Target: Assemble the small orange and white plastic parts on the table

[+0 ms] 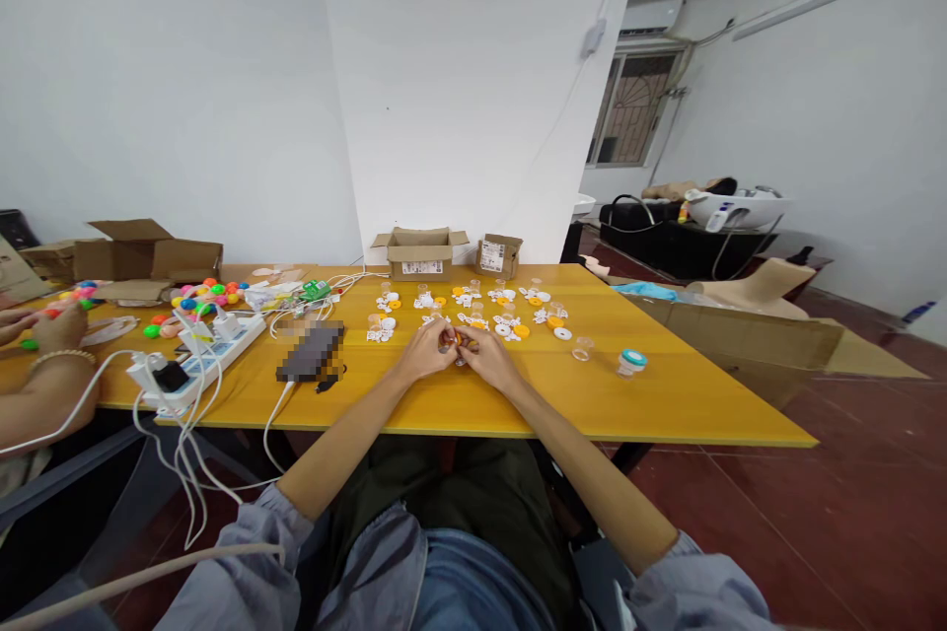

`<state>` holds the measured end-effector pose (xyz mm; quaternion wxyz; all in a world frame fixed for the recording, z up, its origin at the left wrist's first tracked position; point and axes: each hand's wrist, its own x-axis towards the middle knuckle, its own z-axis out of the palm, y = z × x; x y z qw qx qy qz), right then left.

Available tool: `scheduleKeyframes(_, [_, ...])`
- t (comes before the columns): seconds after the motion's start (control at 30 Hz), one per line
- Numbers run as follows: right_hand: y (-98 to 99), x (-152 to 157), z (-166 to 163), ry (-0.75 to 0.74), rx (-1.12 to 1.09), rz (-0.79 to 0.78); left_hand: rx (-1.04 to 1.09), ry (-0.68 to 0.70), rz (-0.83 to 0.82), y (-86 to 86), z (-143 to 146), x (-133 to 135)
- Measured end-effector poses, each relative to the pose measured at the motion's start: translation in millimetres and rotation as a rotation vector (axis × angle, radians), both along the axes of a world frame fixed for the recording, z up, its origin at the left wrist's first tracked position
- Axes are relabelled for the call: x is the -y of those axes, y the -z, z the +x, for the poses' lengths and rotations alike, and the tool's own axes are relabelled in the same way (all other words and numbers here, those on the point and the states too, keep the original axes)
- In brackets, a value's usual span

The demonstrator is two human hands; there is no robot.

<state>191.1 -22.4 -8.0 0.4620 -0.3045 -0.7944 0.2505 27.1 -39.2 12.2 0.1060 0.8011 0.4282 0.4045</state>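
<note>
Inside the front edge of the table (666, 409), about midway along it, the left hand (429, 351) and the right hand (486, 355) are meeting at the fingertips, both pinching a small orange part (460, 338) between them. Something clear (461, 363) is showing just beneath the fingers; whether it is being held too, I cannot tell.

The orange part is looking like thin moulded plastic: probably light, stiff, a little slick and not very fragile. Its rim is probably offering the surest hold, with fingertips on opposite sides. The fingers are covering most of it, so which way it is facing, and whether it has a long axis, is not showing.

Toward the right front corner, a jar with a turquoise lid (632, 361) is standing upright, and a clear cup (582, 349) is sitting between it and the right hand. Beyond the hands, clusters of white pieces (503, 330) and orange lids (522, 331) are lying in rows. At the far edge, an open cardboard box (420, 254) is standing beside a smaller box (498, 256).
</note>
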Motion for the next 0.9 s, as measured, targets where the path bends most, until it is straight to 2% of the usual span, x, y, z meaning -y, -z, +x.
scheduleKeyframes(0.7, [2.5,-1.2,-0.5,0.003,-0.012,-0.009,-0.030,0.019,0.035,1.1,-0.7,0.2])
scheduleKeyframes(0.9, [3.5,-2.8,0.0,0.019,-0.022,0.004,-0.040,0.065,0.062,-0.7,-1.3,2.2])
